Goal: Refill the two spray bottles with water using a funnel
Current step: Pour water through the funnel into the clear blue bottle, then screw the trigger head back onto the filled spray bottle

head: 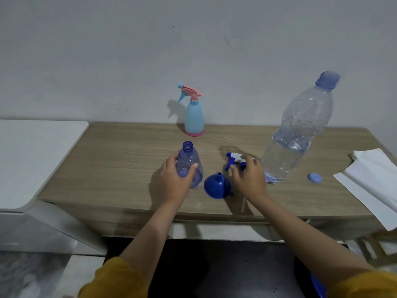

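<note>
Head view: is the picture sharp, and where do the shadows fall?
Head view: a little soft overall; the big water bottle leans from wide-angle distortion; the light-blue spray bottle casts its shadow leftward onto the wall.

Two arms reach in from the lower edge, bare from above the elbows down to the left hand (175,181) and the right hand (250,179); mustard-yellow sleeves (111,280) cover the upper arms, their cuffs pushed up; no rings, watch or bands show.
</note>
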Tool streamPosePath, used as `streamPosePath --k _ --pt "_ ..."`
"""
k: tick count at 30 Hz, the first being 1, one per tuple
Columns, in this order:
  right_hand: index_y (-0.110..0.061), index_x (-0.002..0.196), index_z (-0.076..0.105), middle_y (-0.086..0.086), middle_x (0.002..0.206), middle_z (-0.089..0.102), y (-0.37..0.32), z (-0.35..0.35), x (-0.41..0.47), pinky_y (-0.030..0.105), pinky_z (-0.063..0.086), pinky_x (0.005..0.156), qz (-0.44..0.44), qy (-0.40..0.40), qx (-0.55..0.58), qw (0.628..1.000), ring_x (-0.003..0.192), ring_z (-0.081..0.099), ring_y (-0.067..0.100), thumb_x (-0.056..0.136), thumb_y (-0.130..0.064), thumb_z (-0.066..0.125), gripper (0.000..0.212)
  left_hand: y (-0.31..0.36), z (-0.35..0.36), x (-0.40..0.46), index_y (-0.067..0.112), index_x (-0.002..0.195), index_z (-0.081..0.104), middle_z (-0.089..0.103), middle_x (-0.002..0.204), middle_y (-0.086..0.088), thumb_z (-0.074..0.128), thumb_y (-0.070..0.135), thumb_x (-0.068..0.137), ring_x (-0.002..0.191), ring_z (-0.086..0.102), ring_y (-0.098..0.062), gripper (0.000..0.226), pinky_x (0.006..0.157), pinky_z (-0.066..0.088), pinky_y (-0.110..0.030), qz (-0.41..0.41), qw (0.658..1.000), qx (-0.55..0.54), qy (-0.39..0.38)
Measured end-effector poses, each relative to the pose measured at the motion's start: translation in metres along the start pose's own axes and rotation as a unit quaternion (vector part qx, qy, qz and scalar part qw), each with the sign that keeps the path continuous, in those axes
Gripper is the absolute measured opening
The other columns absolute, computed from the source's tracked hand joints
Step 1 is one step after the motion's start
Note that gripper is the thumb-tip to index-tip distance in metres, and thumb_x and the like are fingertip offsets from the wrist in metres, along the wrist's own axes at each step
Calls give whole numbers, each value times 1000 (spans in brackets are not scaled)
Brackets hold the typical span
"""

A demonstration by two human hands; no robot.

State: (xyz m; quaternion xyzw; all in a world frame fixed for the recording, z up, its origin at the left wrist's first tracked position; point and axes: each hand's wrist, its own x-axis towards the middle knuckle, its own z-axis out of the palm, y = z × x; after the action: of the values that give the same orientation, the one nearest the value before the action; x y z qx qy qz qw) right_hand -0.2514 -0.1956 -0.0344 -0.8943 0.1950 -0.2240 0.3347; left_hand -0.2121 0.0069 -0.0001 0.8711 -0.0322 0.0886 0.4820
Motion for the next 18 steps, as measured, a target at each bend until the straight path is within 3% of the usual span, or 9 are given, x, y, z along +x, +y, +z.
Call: streamPosePath --k 5,8,12,18 --pt "-18 133 49 17 115 59 9 8 33 39 49 78 95 -115 -140 979 100 59 30 95 -28 51 40 -1 -1 -1 23 130 48 59 122 7 72 40 78 101 50 1 59 63 32 -3 4 1000 1 -8" --pt "-17 132 52 14 111 64 13 17 40 38 52 80 117 -139 -156 971 98 62 27 97 -26 49 36 -2 -1 1 24 130 49 60 121 7 73 41 77 98 49 3 60 65 33 -4 5 1000 1 -8" --pt "-13 116 66 11 101 69 16 21 45 34 51 76 141 -113 -123 976 91 65 26 95 -18 51 26 -2 -1 2 20 130 50 60 120 5 74 38 77 97 49 2 61 65 33 6 8 1000 0 -10" --pt "-10 103 70 4 87 69 2 -1 48 28 49 72 83 -25 35 996 83 67 22 84 -11 64 20 -5 -3 2 21 130 49 60 122 6 74 40 77 98 49 4 62 67 32 8 18 1000 5 -8"
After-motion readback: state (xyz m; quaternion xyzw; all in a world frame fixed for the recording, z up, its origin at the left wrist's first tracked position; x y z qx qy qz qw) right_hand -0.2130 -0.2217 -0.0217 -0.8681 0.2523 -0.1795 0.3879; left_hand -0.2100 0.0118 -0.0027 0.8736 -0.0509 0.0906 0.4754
